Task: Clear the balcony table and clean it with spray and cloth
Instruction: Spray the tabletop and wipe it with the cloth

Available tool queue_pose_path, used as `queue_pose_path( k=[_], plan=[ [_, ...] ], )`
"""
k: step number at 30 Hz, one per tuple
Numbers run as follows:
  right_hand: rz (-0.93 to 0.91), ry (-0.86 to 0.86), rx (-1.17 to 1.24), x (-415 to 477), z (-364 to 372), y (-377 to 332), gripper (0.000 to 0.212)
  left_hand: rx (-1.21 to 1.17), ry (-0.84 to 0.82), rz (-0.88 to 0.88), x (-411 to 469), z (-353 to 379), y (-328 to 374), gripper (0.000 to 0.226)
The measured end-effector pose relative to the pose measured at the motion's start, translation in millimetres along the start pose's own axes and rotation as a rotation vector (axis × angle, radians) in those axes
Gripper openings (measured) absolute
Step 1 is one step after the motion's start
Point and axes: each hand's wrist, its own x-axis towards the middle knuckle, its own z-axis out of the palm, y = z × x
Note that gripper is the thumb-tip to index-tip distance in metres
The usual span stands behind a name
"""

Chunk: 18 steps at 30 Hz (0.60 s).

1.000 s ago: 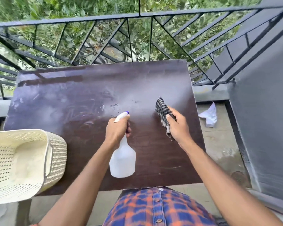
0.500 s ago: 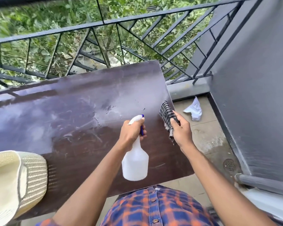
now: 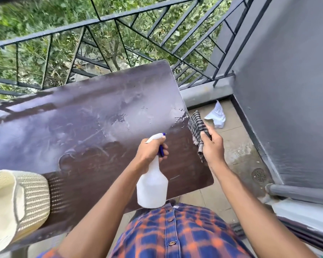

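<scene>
The dark brown balcony table (image 3: 82, 127) fills the middle of the view, its top streaked and wet near the right edge. My left hand (image 3: 150, 151) grips a white spray bottle (image 3: 152, 187) by its neck, nozzle pointing toward the table's right side. My right hand (image 3: 212, 146) holds a black-and-white checked cloth (image 3: 196, 125) just past the table's right edge, above the floor.
A cream woven basket (image 3: 22, 202) sits on the table's near left corner. A black metal railing (image 3: 119, 25) runs behind the table. A grey wall (image 3: 287, 90) stands at the right. White crumpled paper (image 3: 216, 116) and a drain (image 3: 258, 175) lie on the floor.
The view has swung to the right, so the table and basket sit further left. Both hands with bottle and cloth have shifted toward the table's right edge; the cloth now hangs past it.
</scene>
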Motion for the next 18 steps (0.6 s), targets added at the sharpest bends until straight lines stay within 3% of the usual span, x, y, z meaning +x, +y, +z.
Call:
queue_pose_path(
  k=[12,18],
  plan=[
    [0.077,-0.182,-0.005,-36.2,48.1,14.1,0.037,-0.065,0.377,0.104,-42.7,-92.5,-37.6,0.025],
    [0.068,-0.306,-0.014,-64.3,88.7,10.2,0.037,-0.210,0.618,0.170,-72.3,-152.4,-59.9,0.016]
  ],
)
